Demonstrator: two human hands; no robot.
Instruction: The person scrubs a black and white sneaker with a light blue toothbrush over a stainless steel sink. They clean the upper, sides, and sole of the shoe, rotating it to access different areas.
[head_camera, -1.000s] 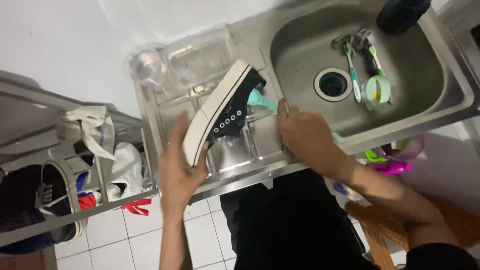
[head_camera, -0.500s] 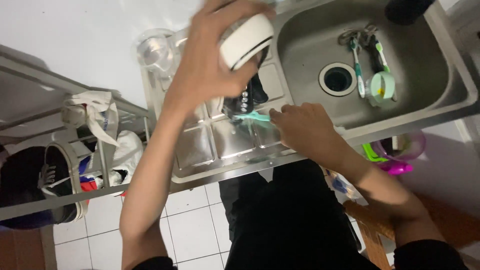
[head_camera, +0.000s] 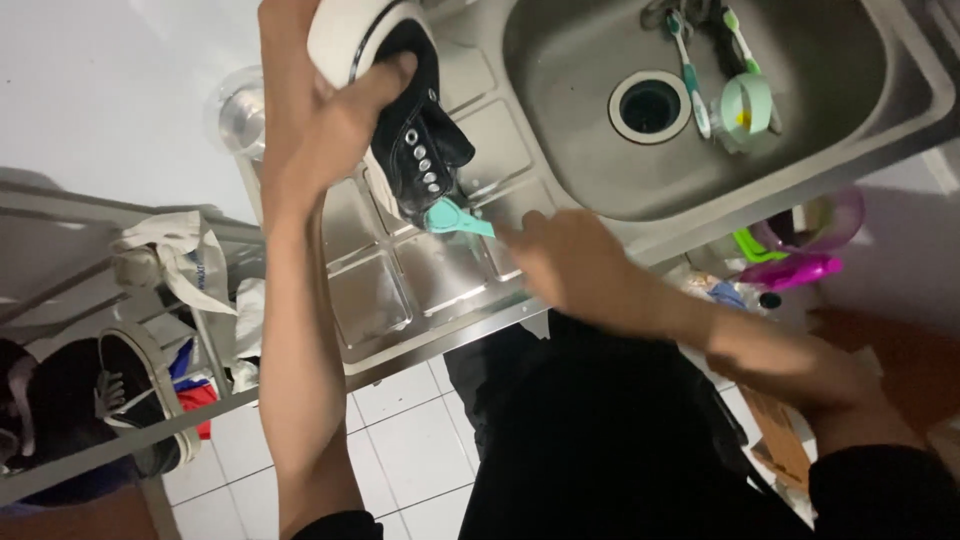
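Observation:
My left hand (head_camera: 330, 120) grips a black canvas sneaker (head_camera: 420, 140) with a white rubber sole, held raised over the steel drainboard (head_camera: 400, 280), sole toward the camera. My right hand (head_camera: 565, 265) is blurred, just right of a teal brush (head_camera: 455, 217) that pokes out under the shoe; whether the fingers hold the brush handle is not clear. The steel sink bowl (head_camera: 830, 130) lies to the right.
Two toothbrushes (head_camera: 690, 80) and a pale green roll of tape (head_camera: 745, 105) lie in the sink by the drain (head_camera: 648, 103). A clear glass (head_camera: 235, 110) stands at the drainboard's far corner. A metal rack (head_camera: 90, 300) at left holds another black sneaker (head_camera: 130, 390) and cloth. Pink and green plastic items (head_camera: 795, 260) sit right.
My left hand has lifted the sneaker off the drainboard and turned it sole-up toward the camera. My right hand has shifted slightly, staying by the teal brush.

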